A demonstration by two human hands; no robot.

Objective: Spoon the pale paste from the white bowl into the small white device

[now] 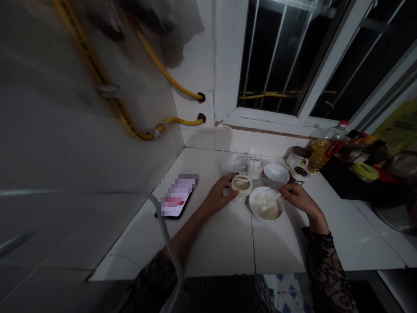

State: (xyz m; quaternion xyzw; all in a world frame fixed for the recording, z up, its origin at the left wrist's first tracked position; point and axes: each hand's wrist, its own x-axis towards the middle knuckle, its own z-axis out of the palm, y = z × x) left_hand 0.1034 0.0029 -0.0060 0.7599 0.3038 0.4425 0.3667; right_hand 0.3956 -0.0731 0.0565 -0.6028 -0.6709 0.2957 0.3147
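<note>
One white container [241, 191] stands held in the half-open curl of your left hand [217, 196]; your right hand [297, 198] pinches a white spoon [276, 195] in the bowl [255, 212] alongside, counter [221, 245] stretching to its front edge.

The right sleeve [327, 265] I see is black lace with curling, see-through openwork; the left sleeve [153, 278] is black too. The garment front [224, 293] is dark with fine lines. Left hand [217, 195] and right hand [297, 198] are bare.
</note>
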